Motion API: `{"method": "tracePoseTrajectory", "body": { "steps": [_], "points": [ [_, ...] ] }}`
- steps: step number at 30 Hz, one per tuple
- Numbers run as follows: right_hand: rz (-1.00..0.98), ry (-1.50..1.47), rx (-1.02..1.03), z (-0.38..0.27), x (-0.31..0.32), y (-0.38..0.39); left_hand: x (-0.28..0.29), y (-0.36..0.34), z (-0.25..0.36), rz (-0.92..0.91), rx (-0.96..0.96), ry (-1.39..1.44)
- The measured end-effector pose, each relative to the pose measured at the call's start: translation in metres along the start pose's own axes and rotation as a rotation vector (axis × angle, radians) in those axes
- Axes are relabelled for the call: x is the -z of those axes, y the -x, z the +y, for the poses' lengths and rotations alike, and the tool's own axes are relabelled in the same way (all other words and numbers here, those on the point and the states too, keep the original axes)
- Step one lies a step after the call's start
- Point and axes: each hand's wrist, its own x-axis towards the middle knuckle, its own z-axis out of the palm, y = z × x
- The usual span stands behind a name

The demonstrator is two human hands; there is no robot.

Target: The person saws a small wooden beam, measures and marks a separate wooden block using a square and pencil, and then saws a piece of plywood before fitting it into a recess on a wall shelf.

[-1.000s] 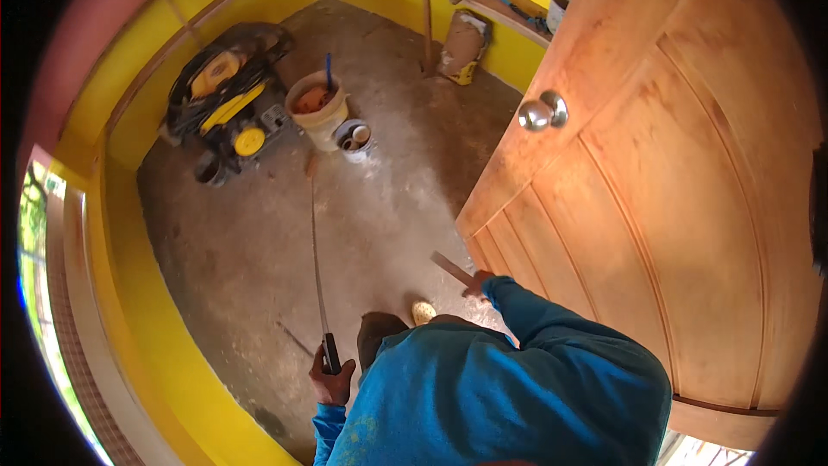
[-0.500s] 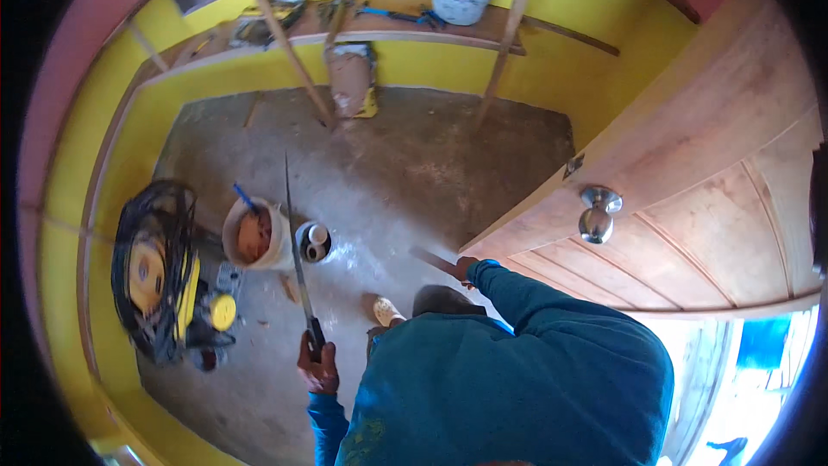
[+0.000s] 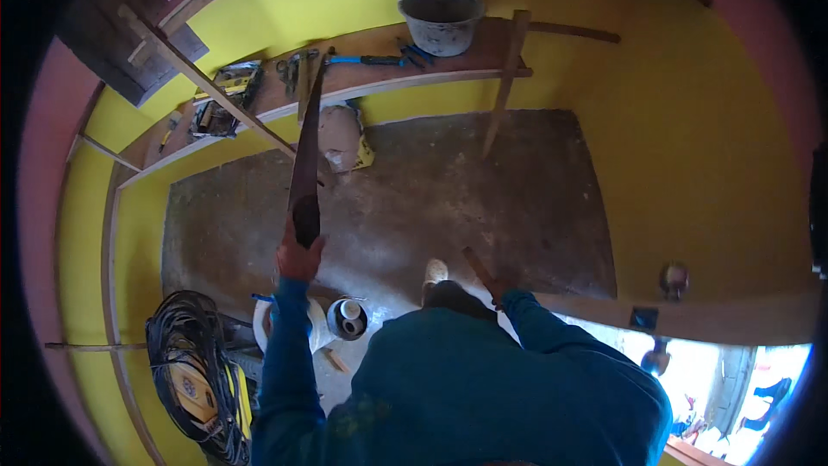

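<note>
My left hand (image 3: 298,259) grips the black handle of a handsaw (image 3: 306,155). The saw's long blade points away from me, its tip overlapping the edge of the wooden shelf (image 3: 388,79) in the view. Low on the right, my right hand (image 3: 500,292) is closed around a short flat strip of wood (image 3: 479,267), partly hidden by the sleeve. Beneath my left forearm stands a white bucket (image 3: 319,326), mostly covered by the arm. Beside it is a dark round container (image 3: 348,319) with pale cylindrical things in it.
On the shelf are a grey-stained bucket (image 3: 442,30), a blue-handled tool (image 3: 347,59) and a cluttered tray (image 3: 226,99). Wooden props (image 3: 507,78) slant down from it; an opened sack (image 3: 342,140) stands below. Coiled black cable (image 3: 185,319) lies left. The door's edge (image 3: 733,318), with a knob (image 3: 674,280), is right.
My left hand and the saw have moved forward, toward the shelf. The view has turned, and the door now shows nearly edge-on. My right hand still holds the wood strip.
</note>
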Motion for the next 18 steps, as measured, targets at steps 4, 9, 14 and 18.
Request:
{"method": "tracePoseTrajectory", "body": {
  "steps": [4,9,14,18],
  "points": [
    [-0.094,-0.270,-0.183,-0.014,0.017,-0.028,-0.014,-0.095,-0.030,-0.103,-0.061,-0.184],
    [-0.032,-0.518,-0.252,-0.023,0.044,-0.032,-0.029,-0.218,-0.058,-0.196,-0.237,-0.289],
    [0.070,-0.552,-0.328,-0.008,0.049,-0.047,-0.040,-0.318,-0.057,-0.252,-0.360,-0.389],
    [0.008,-0.366,-0.197,0.014,0.055,-0.065,-0.062,-0.377,-0.121,-0.195,-0.489,-0.336]
  ]
}}
